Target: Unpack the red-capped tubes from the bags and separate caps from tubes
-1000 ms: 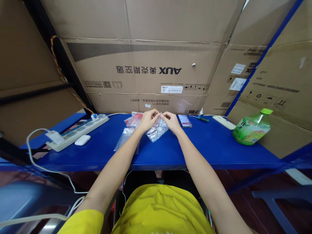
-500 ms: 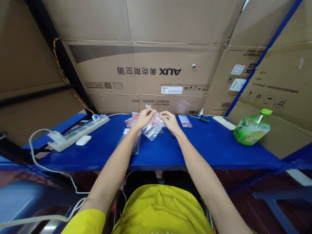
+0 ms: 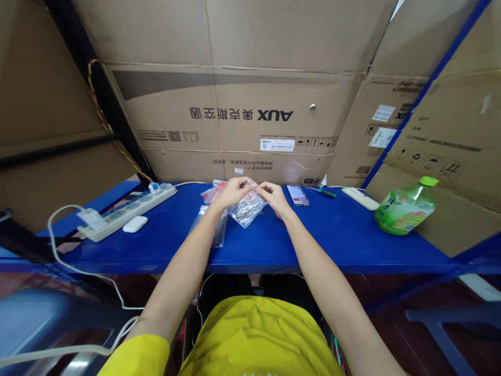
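Observation:
A clear plastic bag hangs between my two hands just above the blue tabletop. My left hand pinches its upper edge, fingers pressed together. Opposite it, my right hand pinches the same edge with thumb and forefinger, close to the left fingertips. What lies inside the bag is hard to make out. Behind my left wrist rests another clear bag with red in it. A flat clear zip bag lies partly under my left forearm.
On the blue table are a phone, a green-handled screwdriver, a white power bank and a green drink bottle. To the left lie a power strip and a white earbud case. Cardboard walls the back.
My fingertips have come closer together at the bag's upper edge. Little red shows through the bag now. The view has shifted slightly; the other things lie where they were.

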Motion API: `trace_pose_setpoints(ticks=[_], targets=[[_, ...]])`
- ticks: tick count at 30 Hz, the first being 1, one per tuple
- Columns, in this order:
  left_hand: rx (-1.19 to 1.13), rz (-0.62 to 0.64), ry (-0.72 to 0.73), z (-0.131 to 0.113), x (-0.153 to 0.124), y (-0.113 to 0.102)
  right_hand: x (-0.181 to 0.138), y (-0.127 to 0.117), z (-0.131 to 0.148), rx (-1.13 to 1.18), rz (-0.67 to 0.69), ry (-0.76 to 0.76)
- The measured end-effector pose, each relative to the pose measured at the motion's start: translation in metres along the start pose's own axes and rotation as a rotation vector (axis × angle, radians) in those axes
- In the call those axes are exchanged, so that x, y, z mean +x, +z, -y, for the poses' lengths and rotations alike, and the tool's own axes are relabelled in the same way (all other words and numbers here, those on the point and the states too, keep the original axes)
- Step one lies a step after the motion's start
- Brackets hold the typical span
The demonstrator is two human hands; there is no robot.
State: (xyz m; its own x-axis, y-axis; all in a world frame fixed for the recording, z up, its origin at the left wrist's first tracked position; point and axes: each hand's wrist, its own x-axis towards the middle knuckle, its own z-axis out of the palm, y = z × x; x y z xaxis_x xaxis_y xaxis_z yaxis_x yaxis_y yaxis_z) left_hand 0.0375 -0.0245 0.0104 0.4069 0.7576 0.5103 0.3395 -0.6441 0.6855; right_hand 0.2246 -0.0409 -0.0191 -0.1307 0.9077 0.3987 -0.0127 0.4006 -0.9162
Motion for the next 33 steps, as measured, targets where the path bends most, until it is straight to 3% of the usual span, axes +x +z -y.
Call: trace_pose_setpoints(ticks=[11, 26, 33], targets=[[0.028, -0.082, -0.02, 0.0, 0.001, -0.004, 0.004, -0.004, -0.002, -0.013, -0.06, 0.059], [-0.048, 0.01, -0.05, -0.002, -0.001, 0.0, 0.005, 0.001, -0.011, -0.036, 0.035, 0.009], [-0.001, -0.084, -0.064, 0.008, 0.002, -0.006, 0.006, -0.002, -0.008, -0.042, 0.001, 0.007]])
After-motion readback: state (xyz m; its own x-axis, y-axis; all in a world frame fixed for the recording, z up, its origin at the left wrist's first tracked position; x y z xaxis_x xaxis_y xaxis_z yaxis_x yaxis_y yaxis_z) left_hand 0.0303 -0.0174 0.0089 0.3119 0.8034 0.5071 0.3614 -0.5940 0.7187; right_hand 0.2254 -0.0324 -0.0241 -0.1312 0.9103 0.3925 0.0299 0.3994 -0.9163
